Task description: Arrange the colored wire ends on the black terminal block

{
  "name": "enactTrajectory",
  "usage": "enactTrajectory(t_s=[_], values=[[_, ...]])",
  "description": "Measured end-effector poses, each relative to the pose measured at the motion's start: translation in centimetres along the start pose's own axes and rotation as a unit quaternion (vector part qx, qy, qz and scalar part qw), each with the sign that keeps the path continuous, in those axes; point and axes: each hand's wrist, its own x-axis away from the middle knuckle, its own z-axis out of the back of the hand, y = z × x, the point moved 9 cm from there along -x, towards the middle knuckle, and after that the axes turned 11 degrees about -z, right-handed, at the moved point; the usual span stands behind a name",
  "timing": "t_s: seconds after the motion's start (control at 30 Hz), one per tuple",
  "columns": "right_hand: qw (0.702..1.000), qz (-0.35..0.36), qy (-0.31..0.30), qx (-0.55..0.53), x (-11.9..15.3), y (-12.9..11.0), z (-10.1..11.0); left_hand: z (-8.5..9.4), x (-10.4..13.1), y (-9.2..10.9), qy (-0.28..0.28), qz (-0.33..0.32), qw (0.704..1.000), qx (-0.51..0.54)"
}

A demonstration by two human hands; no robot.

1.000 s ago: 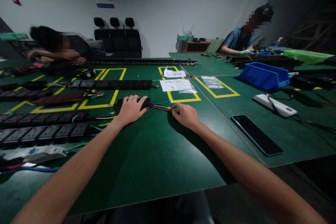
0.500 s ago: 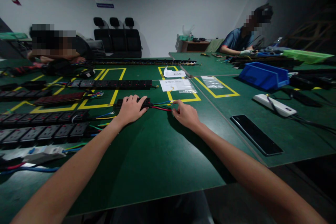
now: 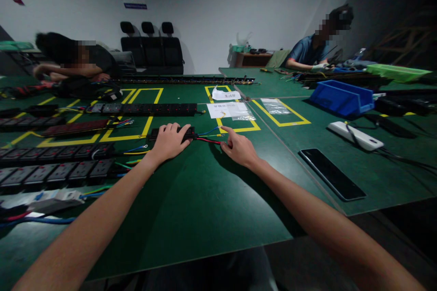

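Note:
My left hand [image 3: 170,142] lies over a short black socket strip [image 3: 190,132], its fingers draped across the top and the thumb along the near side. Blue, green-yellow and red wires [image 3: 209,140] come out of the strip's right end. At their ends is my right hand [image 3: 238,146], index finger stretched toward the blue wire's tip and thumb near the red wire's end. The other fingers of that hand are curled under, and whether they pinch a wire is too small to tell. White paper sheets [image 3: 218,110] lie just behind the wires.
Several black socket strips [image 3: 54,173] with loose wires fill the left side. A phone [image 3: 331,173], a white power strip [image 3: 355,136] and a blue bin [image 3: 341,98] are on the right. Two people sit across the green table [image 3: 191,218], whose near edge shows below.
My right index finger has straightened and shifted slightly left and up along the blue wire. My left hand stays on the strip. The person at the left has raised their head slightly.

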Motion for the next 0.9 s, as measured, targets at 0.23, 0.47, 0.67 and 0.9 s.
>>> enactTrajectory(t_s=[0.23,0.47,0.67,0.9], values=[[0.998,0.046,0.013,-0.030,0.36,-0.88,0.20,-0.04,0.01,-0.05,0.001,0.002,1.000,0.000],[0.998,0.039,0.016,-0.035,0.30,-0.70,0.24,-0.04,-0.03,-0.03,-0.006,0.001,1.000,0.001],[0.998,0.041,0.017,-0.037,0.25,-0.55,0.17,0.07,0.02,0.09,-0.004,-0.003,1.000,-0.014],[0.998,0.039,0.018,-0.034,0.20,-0.52,0.12,-0.01,-0.05,-0.03,-0.003,-0.004,1.000,-0.010]])
